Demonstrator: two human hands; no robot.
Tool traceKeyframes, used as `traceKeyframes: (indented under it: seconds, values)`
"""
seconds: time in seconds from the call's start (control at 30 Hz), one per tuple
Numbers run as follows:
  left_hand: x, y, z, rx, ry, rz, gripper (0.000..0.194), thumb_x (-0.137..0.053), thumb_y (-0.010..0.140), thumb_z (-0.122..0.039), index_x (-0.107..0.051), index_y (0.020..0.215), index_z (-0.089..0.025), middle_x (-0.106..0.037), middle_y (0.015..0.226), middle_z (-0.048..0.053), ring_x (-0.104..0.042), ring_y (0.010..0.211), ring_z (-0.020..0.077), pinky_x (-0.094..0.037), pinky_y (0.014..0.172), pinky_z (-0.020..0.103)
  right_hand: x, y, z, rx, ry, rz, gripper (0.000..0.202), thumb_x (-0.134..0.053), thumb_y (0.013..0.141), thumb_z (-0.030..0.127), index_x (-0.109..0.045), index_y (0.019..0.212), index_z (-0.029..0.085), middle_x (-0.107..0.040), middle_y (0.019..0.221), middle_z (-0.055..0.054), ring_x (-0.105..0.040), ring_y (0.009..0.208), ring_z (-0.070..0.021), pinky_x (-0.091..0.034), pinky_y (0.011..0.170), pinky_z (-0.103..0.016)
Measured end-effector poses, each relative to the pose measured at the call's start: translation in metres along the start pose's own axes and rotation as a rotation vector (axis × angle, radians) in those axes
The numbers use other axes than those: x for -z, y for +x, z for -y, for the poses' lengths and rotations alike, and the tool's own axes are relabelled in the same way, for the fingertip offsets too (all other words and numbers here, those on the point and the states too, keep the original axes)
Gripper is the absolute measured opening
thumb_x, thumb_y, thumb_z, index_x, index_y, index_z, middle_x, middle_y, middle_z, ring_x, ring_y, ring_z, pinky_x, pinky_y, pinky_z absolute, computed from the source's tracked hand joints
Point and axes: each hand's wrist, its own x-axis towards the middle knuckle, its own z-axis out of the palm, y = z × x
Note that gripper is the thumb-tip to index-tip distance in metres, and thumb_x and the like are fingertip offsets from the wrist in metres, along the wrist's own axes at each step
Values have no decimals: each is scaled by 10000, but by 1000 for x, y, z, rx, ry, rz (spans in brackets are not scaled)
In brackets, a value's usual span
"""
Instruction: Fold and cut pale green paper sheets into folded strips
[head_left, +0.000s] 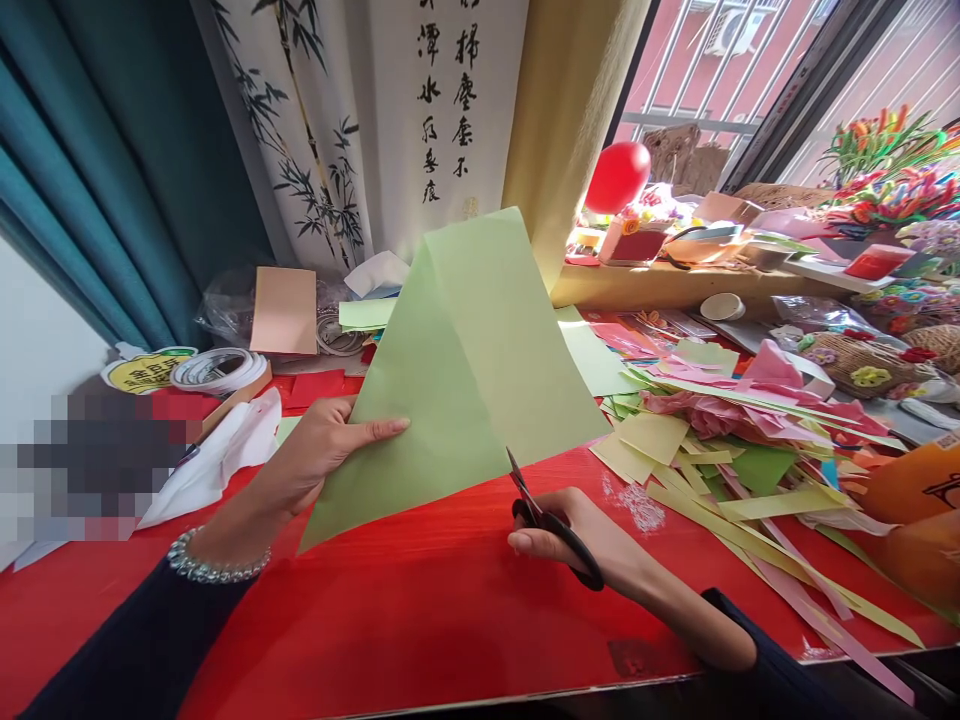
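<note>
A large sheet of light green paper [480,350] with a crease running down it is held up over the red table. My left hand [330,450] grips its left edge, thumb on the near face and the other fingers behind. In my right hand [570,525] is a pair of black-handled scissors [531,500], fingers wrapped around the handles. The scissor tips point up at the paper's lower edge, near the crease. Whether the blades touch the paper I cannot tell.
Paper strips and scraps [712,460] in green, yellow and pink are heaped on the right. Rolls of white tape [217,370] and crumpled white paper [225,460] lie at the left. An orange object [915,490] stands at the right edge. Craft items crowd the windowsill [637,285].
</note>
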Motion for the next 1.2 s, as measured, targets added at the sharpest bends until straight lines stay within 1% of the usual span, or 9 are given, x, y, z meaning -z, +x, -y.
traceKeyframes:
  seconds: [0.23,0.3,0.47,0.57,0.7,0.8,0.87,1.03,1.2]
  values:
    - [1,2,1,-1,17,-2,311,-768,631,-323,-686,882,-157,-742,816,41,-695,698,209,-571,602,283,-1,0,-3,-30,-14,-22,490,-603,736,535,-316,565,177,-225,550,62,-199,512,-63,-130,466,-247]
    - [1,2,2,-3,23,-4,302,-768,633,-322,-686,873,-158,-741,829,43,-695,708,210,-571,613,284,-2,1,-3,-47,-30,-40,479,-601,733,542,-351,559,173,-251,544,60,-217,509,-64,-142,459,-242]
    - [1,1,2,-5,28,-18,281,-775,628,-318,-689,847,-164,-741,813,42,-697,699,195,-572,607,261,-4,2,-6,-64,-58,-84,457,-575,740,569,-487,577,151,-374,543,38,-285,499,-68,-182,452,-233]
    - [2,3,2,-11,34,-16,266,-771,634,-323,-691,837,-171,-741,809,36,-697,702,187,-570,609,248,-5,3,-10,-66,-54,-103,469,-568,743,575,-519,571,142,-405,529,29,-309,488,-69,-191,446,-231]
    - [5,5,4,-16,70,-26,270,-769,629,-339,-692,823,-168,-740,808,42,-695,686,193,-568,587,250,-7,4,-12,-48,-27,-127,483,-579,733,574,-514,534,139,-416,500,24,-342,476,-69,-209,437,-222]
    - [6,4,3,-11,85,-33,285,-773,617,-346,-688,817,-162,-740,814,52,-693,683,209,-569,581,276,-8,5,-10,-47,16,-146,484,-592,727,563,-498,510,141,-425,479,23,-356,454,-65,-224,426,-215]
    - [5,2,2,-13,88,-23,287,-764,627,-352,-687,821,-155,-739,823,57,-690,693,214,-567,589,284,-10,5,-7,-47,43,-153,492,-592,725,565,-489,495,143,-438,475,18,-364,448,-65,-237,423,-213]
    - [5,2,2,-29,111,-15,257,-759,637,-356,-694,793,-164,-736,783,38,-681,675,182,-547,577,237,-11,4,-4,-70,68,-166,512,-580,721,590,-489,481,146,-460,473,6,-378,442,-69,-267,424,-216]
    - [6,5,7,-29,125,27,304,-764,621,-364,-691,850,-179,-736,809,41,-684,694,207,-555,591,270,-12,3,-6,-81,47,-171,522,-552,731,610,-510,496,146,-516,492,-19,-434,463,-88,-292,438,-221]
